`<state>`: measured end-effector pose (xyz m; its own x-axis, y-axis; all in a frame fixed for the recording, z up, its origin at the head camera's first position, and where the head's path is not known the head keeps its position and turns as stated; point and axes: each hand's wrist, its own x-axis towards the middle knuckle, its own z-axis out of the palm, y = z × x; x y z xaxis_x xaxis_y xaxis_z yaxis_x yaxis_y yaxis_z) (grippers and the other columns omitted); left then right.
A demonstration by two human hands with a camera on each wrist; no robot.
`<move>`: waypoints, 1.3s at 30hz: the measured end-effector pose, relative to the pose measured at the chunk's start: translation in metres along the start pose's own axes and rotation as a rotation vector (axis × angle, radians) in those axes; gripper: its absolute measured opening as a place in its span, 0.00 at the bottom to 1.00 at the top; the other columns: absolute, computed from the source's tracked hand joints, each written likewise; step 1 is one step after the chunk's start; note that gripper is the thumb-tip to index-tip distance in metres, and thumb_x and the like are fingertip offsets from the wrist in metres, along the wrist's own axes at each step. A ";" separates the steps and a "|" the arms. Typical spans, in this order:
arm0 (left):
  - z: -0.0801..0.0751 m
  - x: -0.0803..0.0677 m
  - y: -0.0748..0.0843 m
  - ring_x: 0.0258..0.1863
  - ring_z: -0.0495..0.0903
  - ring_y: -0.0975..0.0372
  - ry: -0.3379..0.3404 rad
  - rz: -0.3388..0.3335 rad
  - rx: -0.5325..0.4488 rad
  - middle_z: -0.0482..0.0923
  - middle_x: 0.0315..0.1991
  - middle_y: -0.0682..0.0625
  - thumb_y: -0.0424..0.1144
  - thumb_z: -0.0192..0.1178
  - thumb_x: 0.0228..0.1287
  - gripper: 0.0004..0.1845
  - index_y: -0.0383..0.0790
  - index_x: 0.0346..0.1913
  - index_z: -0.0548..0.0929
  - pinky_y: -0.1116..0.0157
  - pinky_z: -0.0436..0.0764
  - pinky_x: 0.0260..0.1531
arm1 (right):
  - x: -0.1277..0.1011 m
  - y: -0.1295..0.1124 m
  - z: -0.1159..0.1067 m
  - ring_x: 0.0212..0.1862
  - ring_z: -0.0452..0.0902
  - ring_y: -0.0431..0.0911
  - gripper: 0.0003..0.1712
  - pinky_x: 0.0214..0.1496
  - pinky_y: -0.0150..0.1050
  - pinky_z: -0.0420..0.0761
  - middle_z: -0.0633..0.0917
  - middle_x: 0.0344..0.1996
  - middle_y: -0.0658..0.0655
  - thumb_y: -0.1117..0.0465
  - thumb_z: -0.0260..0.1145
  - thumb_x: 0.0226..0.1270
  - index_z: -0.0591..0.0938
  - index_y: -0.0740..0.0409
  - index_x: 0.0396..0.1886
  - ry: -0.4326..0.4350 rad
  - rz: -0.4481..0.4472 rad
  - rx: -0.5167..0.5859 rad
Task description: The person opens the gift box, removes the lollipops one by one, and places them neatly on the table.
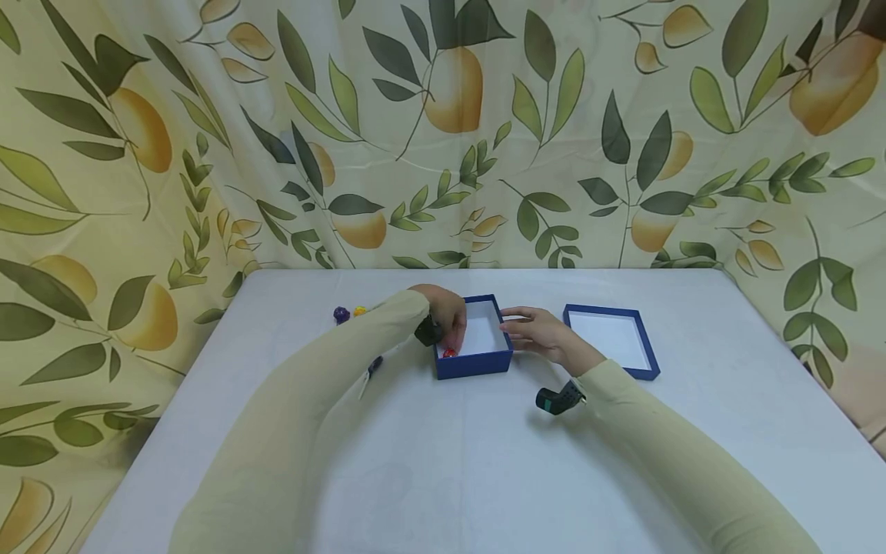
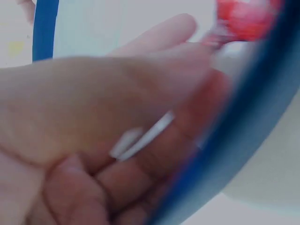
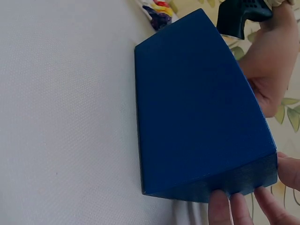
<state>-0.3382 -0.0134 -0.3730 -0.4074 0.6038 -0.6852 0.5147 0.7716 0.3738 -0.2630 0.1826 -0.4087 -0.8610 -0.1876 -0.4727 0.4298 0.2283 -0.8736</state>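
An open blue box (image 1: 474,364) with a white inside stands mid-table. My left hand (image 1: 451,342) reaches down into its near left corner and pinches a small red piece (image 1: 448,352). The left wrist view is blurred: the red piece (image 2: 246,18) sits at my fingertips (image 2: 180,26) just inside the blue rim (image 2: 234,140). My right hand (image 1: 508,327) rests with straight fingers against the box's right wall. In the right wrist view those fingertips (image 3: 239,208) touch the end of the blue box (image 3: 197,108).
The blue lid (image 1: 649,362) lies upside down to the right of the box. Small purple (image 1: 341,314) and yellow (image 1: 359,311) pieces lie to the left, with a dark one (image 1: 374,365) nearer me. A leaf-print curtain (image 1: 443,131) closes off the table's back and sides.
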 end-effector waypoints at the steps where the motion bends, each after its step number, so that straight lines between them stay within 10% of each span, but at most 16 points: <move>1: 0.000 0.001 -0.001 0.31 0.76 0.68 0.025 0.008 -0.028 0.84 0.27 0.56 0.27 0.62 0.57 0.08 0.41 0.35 0.88 0.73 0.75 0.36 | 0.000 0.000 0.000 0.63 0.66 0.56 0.33 0.68 0.49 0.67 0.64 0.67 0.68 0.62 0.57 0.69 0.59 0.61 0.71 -0.002 -0.001 -0.006; 16: 0.004 0.015 -0.016 0.30 0.76 0.68 0.244 0.123 -0.106 0.85 0.33 0.50 0.30 0.61 0.60 0.06 0.38 0.36 0.88 0.74 0.79 0.38 | -0.001 -0.003 0.001 0.66 0.63 0.60 0.33 0.69 0.50 0.66 0.63 0.68 0.68 0.62 0.56 0.70 0.57 0.62 0.71 -0.014 -0.001 -0.013; 39: 0.015 0.016 -0.011 0.27 0.78 0.67 0.271 0.065 0.134 0.84 0.28 0.51 0.36 0.59 0.64 0.06 0.41 0.34 0.86 0.74 0.75 0.32 | -0.003 -0.002 0.000 0.67 0.63 0.59 0.32 0.69 0.49 0.67 0.63 0.68 0.68 0.61 0.57 0.69 0.59 0.61 0.71 -0.011 -0.002 -0.019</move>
<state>-0.3388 -0.0153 -0.3978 -0.5470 0.6966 -0.4643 0.6340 0.7069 0.3136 -0.2612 0.1829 -0.4054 -0.8589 -0.1985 -0.4722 0.4228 0.2456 -0.8723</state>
